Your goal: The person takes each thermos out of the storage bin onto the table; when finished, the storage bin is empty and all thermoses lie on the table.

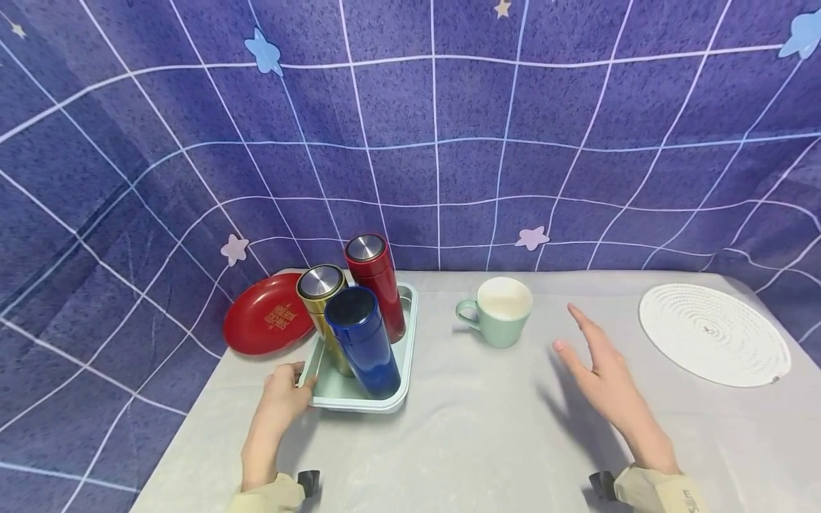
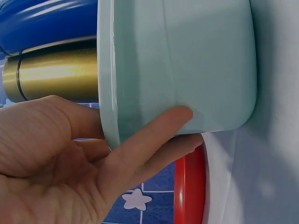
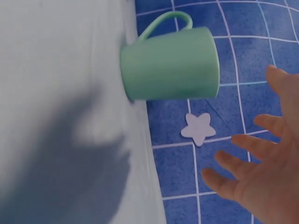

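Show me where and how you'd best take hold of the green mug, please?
Probably by the round body of the mug, coming from its right with the right hand wrapped around it. It stands upright, its handle points left, away from that open hand, and the right side is unobstructed. The left hand is holding the tray.

Red flask [image 1: 380,288], gold flask [image 1: 318,310], blue flask [image 1: 364,349], pale-green tray [image 2: 210,65], green mug [image 1: 503,326], gold-lettered red plate [image 1: 255,329], grid-patterned blue backdrop [image 1: 468,171]
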Motion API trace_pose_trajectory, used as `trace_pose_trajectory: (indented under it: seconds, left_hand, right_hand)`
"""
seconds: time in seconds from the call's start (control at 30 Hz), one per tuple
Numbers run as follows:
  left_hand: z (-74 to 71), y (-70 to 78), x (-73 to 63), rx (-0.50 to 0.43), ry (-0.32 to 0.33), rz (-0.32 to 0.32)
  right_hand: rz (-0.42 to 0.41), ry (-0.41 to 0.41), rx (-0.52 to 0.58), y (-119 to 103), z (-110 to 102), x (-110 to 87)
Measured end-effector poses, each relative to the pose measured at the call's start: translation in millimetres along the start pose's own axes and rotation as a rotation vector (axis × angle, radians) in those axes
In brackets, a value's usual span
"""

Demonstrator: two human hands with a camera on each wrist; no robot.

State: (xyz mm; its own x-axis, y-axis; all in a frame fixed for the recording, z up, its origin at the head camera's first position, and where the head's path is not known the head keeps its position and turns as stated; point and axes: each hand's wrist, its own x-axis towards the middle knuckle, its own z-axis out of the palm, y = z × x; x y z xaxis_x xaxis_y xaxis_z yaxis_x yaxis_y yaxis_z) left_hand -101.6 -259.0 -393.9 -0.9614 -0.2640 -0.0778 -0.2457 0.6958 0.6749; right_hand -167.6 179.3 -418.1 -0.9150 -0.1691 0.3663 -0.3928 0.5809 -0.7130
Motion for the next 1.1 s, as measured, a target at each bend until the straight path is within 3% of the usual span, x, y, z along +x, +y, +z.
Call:
trace_pose_trajectory:
  seconds: [0.53, 1.1]
  left_hand:
    - [-2.6, -2.0, -3.0, -0.084, -0.015, -0.049]
    - [2.6, -2.7, 0.0, -0.132, -0.014, -0.060]
  right_hand:
    - [-0.063, -0.117, 0.345, -19, 20, 9.5]
    - [-0.105, -0.196, 0.404, -44, 46, 18.8]
